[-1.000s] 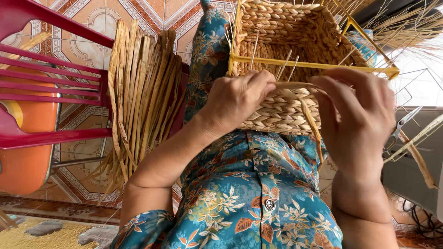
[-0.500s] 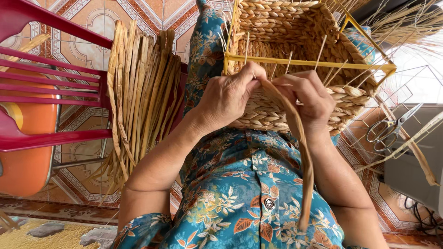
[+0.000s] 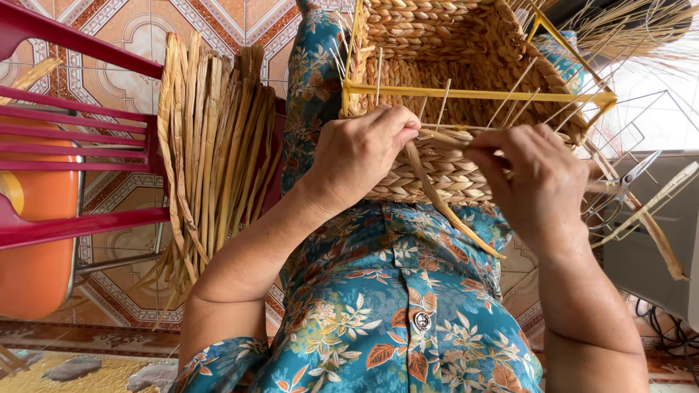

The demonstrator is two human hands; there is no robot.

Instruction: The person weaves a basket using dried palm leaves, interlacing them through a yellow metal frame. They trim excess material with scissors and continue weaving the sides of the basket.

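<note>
weaving the near wall, strand under tension

half-woven basket (image 3: 444, 175) rests on my lap at 12 o'clock, its yellow wire frame (image 3: 473, 94) uppermost; my left hand (image 3: 360, 156) has fingers pinched shut on the flat straw strand (image 3: 437, 200) at the rim; my right hand (image 3: 535, 182), at 3 o'clock of it, is closed on the same strand; best, i judge, to keep it flat, pull snug behind each upright wire; spare bundle of straw (image 3: 211, 153) lies at 9 o'clock.

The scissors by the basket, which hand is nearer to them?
Right. The right hand works at the basket rim just beside the scissors; the left hand is farther across.
</note>
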